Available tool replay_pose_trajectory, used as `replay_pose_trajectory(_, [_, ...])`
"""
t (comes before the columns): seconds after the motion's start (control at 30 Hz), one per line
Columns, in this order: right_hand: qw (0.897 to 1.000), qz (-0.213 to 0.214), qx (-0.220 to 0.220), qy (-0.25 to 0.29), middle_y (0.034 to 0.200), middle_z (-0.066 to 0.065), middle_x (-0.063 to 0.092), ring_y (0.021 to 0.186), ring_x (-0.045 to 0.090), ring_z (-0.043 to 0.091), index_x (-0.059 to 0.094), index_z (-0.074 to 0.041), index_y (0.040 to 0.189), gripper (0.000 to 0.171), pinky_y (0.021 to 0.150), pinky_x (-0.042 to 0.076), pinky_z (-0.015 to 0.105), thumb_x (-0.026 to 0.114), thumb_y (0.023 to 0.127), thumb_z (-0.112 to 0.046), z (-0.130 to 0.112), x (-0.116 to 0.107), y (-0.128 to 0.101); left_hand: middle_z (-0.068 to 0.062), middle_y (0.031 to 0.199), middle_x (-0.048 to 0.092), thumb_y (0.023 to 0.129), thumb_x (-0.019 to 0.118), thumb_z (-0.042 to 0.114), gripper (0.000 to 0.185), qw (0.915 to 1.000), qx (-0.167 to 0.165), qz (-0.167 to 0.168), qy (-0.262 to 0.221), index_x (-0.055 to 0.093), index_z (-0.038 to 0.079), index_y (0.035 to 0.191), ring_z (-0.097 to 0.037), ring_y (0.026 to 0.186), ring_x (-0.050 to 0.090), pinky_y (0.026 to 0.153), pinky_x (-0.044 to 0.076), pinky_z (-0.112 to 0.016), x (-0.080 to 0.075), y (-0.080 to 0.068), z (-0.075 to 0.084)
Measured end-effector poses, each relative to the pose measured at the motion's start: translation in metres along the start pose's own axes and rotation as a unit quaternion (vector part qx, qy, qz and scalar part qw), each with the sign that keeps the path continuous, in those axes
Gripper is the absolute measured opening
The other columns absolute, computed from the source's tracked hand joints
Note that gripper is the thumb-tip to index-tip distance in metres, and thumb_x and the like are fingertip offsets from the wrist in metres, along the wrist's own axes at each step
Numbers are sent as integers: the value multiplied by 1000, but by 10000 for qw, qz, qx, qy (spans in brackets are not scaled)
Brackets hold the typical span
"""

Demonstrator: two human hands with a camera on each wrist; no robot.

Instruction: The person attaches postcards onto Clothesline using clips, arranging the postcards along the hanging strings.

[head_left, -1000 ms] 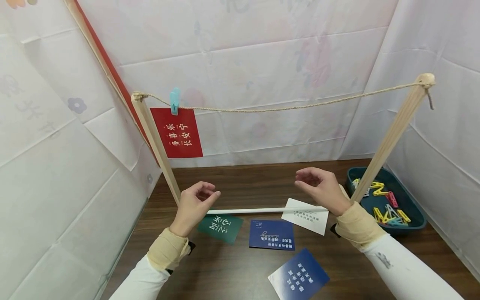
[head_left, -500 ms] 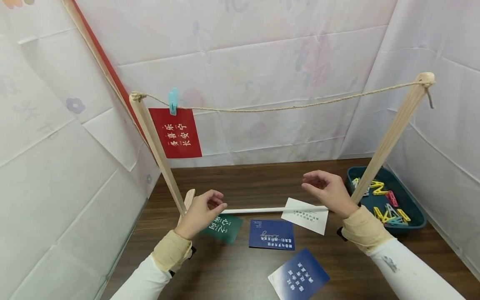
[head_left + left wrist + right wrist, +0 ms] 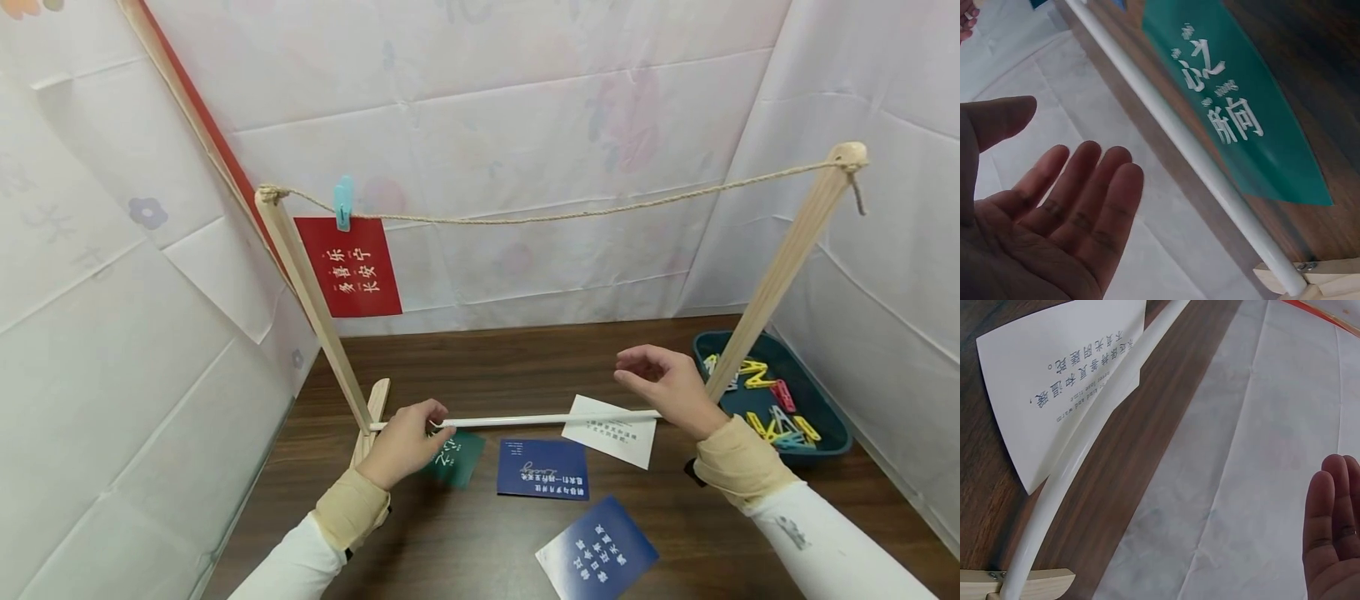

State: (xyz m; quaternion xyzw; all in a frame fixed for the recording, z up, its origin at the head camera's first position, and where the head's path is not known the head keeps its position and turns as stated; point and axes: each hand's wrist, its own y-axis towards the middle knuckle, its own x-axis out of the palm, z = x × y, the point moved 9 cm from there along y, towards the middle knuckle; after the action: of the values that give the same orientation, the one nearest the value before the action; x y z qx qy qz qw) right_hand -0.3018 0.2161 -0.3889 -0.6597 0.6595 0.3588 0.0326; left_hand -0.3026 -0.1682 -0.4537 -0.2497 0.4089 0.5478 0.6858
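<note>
Left hand (image 3: 405,440): lower left, fingers loosely spread, empty, above green card (image 3: 454,457).
Right hand (image 3: 669,389): centre right, relaxed, empty, over white card (image 3: 611,432).

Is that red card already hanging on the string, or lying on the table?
Hanging. A light blue clip pins the red card to the string near the left post, well above the table.

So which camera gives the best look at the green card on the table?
The left wrist view: the green card fills much of the frame beside the white rod, its white lettering sharp. In the head view the left hand covers part of the card. The right wrist view does not show it.
</note>
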Motion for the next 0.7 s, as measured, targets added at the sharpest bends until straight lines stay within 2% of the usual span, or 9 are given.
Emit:
replay_pose_trajectory(0.27, [10000, -9, 38, 9, 109, 18, 80, 88, 68, -4, 77, -1, 118, 22, 77, 56, 15, 81, 97, -4, 4, -6, -4, -15, 116, 78, 99, 80, 21, 29, 9976, 160, -251, 622, 76, 0, 118, -32, 105, 76, 91, 62, -52, 17, -5, -2])
replay_pose_trajectory(0.47, [9997, -132, 218, -18, 112, 20, 79, 88, 67, -3, 75, 1, 121, 23, 76, 57, 18, 79, 98, -4, 8, -12, -8, -15, 110, 78, 99, 80, 22, 26, 9925, 458, -265, 1105, 77, 0, 113, -27, 94, 76, 82, 63, -47, 24, -9, 0])
replay_pose_trajectory(0.7, [9979, -248, 529, -264, 116, 19, 79, 90, 67, 1, 75, 0, 125, 26, 77, 55, 17, 78, 101, -10, 15, -19, -13, -12, 115, 79, 99, 79, 22, 23, 9869, 565, -632, 1372, 79, 4, 114, -28, 104, 77, 86, 64, -48, 35, -13, 0])
